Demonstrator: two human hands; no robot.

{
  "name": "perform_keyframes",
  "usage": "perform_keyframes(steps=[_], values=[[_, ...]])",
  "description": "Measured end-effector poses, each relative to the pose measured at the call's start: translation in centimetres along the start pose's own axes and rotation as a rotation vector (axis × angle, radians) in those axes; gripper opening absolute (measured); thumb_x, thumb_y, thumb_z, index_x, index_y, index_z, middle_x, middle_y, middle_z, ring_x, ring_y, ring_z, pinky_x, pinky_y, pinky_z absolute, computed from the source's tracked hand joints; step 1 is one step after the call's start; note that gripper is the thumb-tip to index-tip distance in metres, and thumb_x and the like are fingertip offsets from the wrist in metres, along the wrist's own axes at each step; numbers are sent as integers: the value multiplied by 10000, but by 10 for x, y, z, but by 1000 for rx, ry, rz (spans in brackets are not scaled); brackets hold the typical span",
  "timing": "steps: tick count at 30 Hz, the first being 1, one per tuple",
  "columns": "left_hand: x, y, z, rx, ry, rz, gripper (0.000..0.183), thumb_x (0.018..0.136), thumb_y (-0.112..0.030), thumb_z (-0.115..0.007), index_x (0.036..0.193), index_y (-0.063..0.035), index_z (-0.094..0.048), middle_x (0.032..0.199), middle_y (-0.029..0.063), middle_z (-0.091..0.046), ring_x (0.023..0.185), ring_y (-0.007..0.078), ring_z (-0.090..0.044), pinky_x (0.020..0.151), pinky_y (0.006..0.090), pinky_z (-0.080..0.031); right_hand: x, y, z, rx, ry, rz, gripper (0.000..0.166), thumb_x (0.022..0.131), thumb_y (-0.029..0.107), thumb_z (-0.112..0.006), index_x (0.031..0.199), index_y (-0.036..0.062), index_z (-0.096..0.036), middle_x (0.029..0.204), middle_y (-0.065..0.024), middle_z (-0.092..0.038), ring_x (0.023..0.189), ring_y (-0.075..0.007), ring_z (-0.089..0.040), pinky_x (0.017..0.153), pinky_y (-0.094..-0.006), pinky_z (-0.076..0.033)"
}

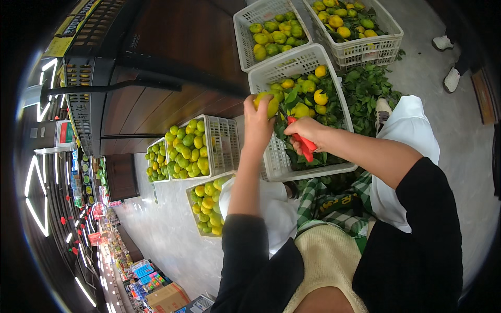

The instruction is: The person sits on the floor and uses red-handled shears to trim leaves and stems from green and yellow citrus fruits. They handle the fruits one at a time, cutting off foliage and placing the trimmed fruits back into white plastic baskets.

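Observation:
My left hand [258,119] grips a yellow-green citrus fruit [270,105] above the left side of a white plastic crate [287,164]. Red-handled pruning shears [303,141] are in my right hand [309,133], their dark blades directed at the fruit. Whether the blades touch it, I cannot tell. Under both hands, the crate holds loose citrus fruits [300,110] among many green leaves [303,158]. A yellow fruit [321,97] with a leaf bit on it rests near the crate's right side.
Beyond stand a crate of fruit [242,51] and a stacked crate with leafy fruit [364,49]. Cut leaves [364,84] pile on the floor at right. Fruit-filled crates [223,143] stand left, beside a dark wooden display stand [172,105]. A person's shoes [452,79] show at upper right.

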State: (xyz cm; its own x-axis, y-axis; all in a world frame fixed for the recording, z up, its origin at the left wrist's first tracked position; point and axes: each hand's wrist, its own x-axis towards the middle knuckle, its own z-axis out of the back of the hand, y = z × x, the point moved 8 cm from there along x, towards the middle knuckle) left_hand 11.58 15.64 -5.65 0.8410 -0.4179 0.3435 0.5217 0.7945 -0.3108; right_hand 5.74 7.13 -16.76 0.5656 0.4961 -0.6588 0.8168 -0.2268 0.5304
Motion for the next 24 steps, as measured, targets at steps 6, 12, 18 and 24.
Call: perform_keyframes(steps=[6, 12, 18, 24], values=[[0, 16, -37, 13, 37, 89, 664, 610, 56, -711, 1197, -151, -480, 1189, 209, -409, 1089, 416, -466, 908, 445, -436, 22, 2, 22, -111, -149, 0, 138, 803, 86, -577, 761, 26, -461, 589, -63, -467, 437, -153, -449, 404, -335, -404], [6, 19, -24, -5, -62, 123, 644, 628, 38, -718, 1202, -117, -470, 1176, 205, -433, 1085, 414, -463, 907, 436, -431, 15, 19, 22, -198, -154, 55, 149, 795, 68, -576, 713, 19, -461, 583, -60, -465, 437, -146, -447, 401, -326, -393], [5, 64, -8, -859, -311, 502, 631, 720, -22, -741, 1258, -67, -414, 1180, 162, -504, 1038, 331, -531, 869, 422, -463, -8, 36, 15, 98, -139, 98, 157, 792, 93, -587, 887, 2, -502, 657, -96, -509, 521, -205, -521, 485, -375, -461], [0, 67, -7, -1979, -350, 695, 514, 913, -469, -468, 1226, -62, -441, 1147, 161, -534, 974, 306, -563, 755, 396, -489, -27, 59, 28, 162, -165, 215, 265, 814, 196, -615, 978, 17, -508, 792, -98, -553, 697, -217, -588, 640, -392, -522]])
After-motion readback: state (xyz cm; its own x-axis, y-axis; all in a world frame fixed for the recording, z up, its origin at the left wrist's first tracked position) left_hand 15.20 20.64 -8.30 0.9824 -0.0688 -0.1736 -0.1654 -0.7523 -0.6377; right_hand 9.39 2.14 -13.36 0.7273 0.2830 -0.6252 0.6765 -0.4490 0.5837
